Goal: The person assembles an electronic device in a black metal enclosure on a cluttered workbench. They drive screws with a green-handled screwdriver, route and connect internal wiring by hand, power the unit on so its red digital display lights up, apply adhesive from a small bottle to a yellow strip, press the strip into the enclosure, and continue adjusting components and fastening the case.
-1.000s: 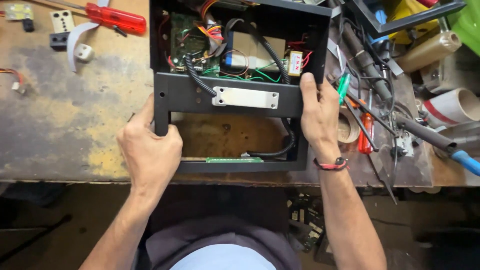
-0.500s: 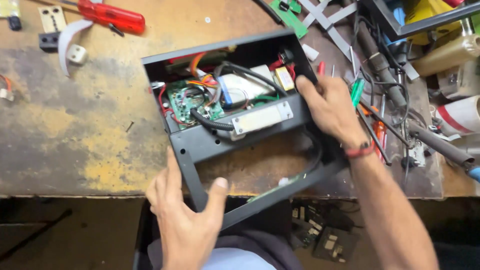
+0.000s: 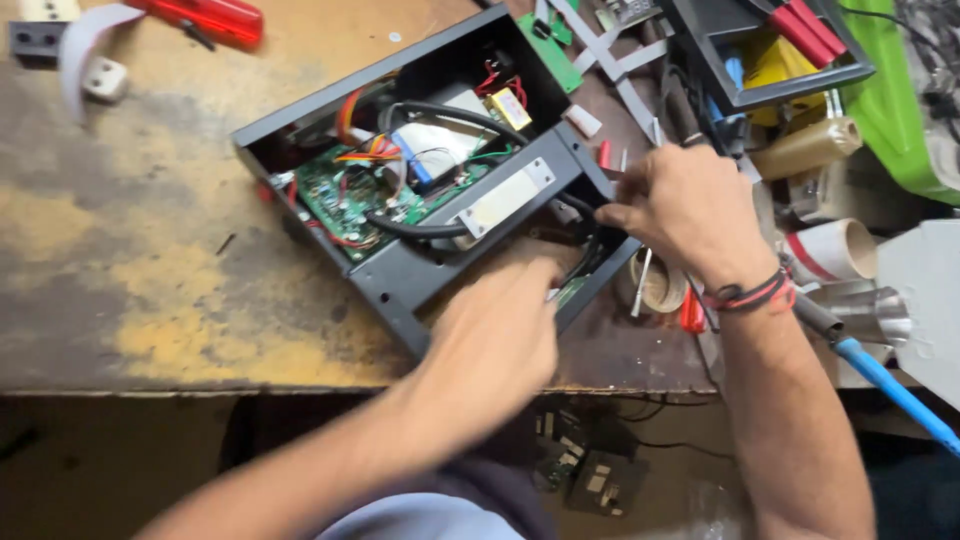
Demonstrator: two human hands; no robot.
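head view, looking down: nearest, at the lower centre of the frame, the left hand [image 3: 495, 335] reaches in blurred, its fingers lying on the near corner of the black open casing [image 3: 400, 285]; how tightly they close cannot be told through the blur. just right of centre the right hand [image 3: 685, 210], with red and black bands at the wrist, has its fingers pinched narrow on the casing's right corner. the casing sits askew in the middle of the frame on the worn, yellow-stained surface [image 3: 130, 290], with its near corner close to the front edge. inside it lie a green circuit board [image 3: 345, 195], coloured wires and a thick black cable [image 3: 420, 228], and a pale metal plate [image 3: 505, 200] is fixed to the front bar. farther off, at the upper left, a red-handled screwdriver [image 3: 205, 15] lies on the surface; at the upper right a cluttered heap of tools and paper rolls [image 3: 825, 250] crowds beside the right hand.
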